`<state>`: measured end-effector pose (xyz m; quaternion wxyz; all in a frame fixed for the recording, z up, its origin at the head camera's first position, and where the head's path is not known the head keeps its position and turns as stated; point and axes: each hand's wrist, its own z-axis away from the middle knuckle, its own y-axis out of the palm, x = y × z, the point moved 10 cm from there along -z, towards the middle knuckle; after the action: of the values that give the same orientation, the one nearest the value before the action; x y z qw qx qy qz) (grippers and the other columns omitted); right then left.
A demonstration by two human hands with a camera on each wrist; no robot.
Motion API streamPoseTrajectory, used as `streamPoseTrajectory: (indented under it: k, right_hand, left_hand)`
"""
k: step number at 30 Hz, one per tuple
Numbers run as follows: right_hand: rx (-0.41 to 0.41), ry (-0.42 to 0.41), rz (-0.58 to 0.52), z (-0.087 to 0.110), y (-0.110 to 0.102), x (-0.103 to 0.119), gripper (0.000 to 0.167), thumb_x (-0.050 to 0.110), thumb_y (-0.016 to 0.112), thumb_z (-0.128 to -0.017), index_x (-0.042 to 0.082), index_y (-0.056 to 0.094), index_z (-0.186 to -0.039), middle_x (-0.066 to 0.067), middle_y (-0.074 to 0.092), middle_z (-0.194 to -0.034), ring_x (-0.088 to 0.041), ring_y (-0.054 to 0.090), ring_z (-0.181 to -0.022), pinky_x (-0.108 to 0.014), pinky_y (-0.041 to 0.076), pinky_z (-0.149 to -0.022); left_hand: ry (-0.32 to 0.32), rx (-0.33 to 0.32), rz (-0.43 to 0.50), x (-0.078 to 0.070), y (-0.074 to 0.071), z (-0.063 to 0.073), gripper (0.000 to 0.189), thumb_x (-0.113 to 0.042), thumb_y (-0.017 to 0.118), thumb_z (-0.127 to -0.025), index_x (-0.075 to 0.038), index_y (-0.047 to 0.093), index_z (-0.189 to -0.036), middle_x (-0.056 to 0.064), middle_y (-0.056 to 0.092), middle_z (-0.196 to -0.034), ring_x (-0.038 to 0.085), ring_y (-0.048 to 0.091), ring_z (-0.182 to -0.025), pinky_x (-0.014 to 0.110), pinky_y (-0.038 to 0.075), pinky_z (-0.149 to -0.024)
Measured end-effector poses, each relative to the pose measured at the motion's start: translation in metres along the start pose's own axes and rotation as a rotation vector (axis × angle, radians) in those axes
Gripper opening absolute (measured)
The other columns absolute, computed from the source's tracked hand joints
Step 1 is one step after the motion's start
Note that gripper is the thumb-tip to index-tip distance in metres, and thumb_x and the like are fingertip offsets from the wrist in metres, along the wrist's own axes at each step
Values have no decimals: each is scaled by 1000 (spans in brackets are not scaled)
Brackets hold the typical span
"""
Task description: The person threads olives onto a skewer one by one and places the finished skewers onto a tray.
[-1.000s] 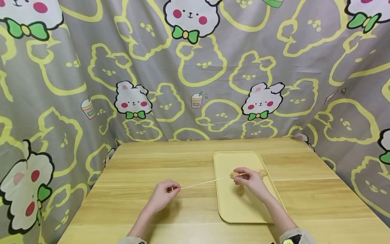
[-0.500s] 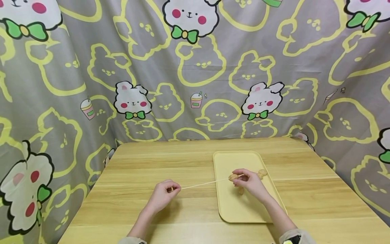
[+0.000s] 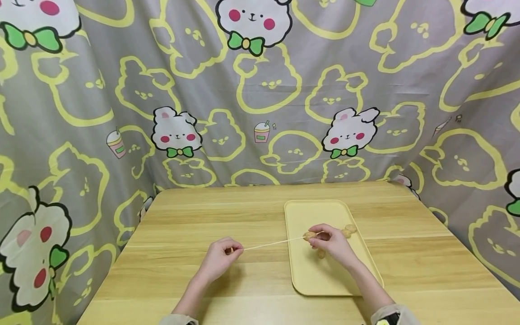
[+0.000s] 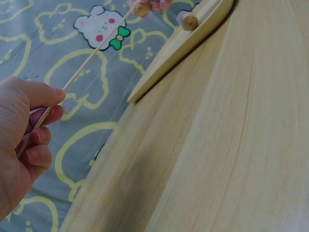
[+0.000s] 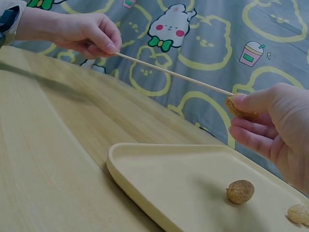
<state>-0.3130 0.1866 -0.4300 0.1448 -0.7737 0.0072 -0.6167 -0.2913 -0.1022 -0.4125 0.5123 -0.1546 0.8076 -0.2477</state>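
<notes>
"Two hands, both busy?"

"Both grasping. The left hand (image 3: 219, 259) pinches a wooden skewer (image 3: 274, 244) between thumb and forefinger; the right hand (image 3: 332, 243) grips a wrinkled ball (image 5: 236, 109) at its fingertips."

"What do they look like?"

"The skewer is thin, pale and straight, crossing the gap between the hands. The ball is golden brown, rough-skinned and rather oval, partly covered by the right thumb."

"Is it on the skewer?"

"The skewer's far end meets it; how deep it goes, I can't tell."

"And below?"

"A yellow tray (image 3: 321, 280) lies on the table (image 3: 183, 253) under the right hand, with more brown balls (image 5: 240, 192) resting in it. Bare tabletop lies under the left hand."
</notes>
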Motion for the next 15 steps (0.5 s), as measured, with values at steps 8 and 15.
streamPoseTrajectory:
  k: [8, 15]
  right_hand:
    - [9, -50, -24, 0, 2, 8, 31, -2, 68, -80, -12, 57, -107, -18, 63, -77, -15, 62, -65, -33, 53, -58]
    - [26, -66, -39, -1, 2, 8, 31, -3, 68, -79, -14, 57, -106, -20, 63, -79, -14, 62, -65, -35, 53, -58]
  left_hand:
    - [27, -25, -11, -6, 1, -2, 5, -8, 70, -81, -5, 70, -78, -10, 60, -74, 5, 48, -66, 21, 43, -59]
    - [26, -28, -7, -9, 3, -5, 7, -3, 71, -78, -9, 70, -75, -9, 60, -74, 6, 48, -66, 21, 42, -59]
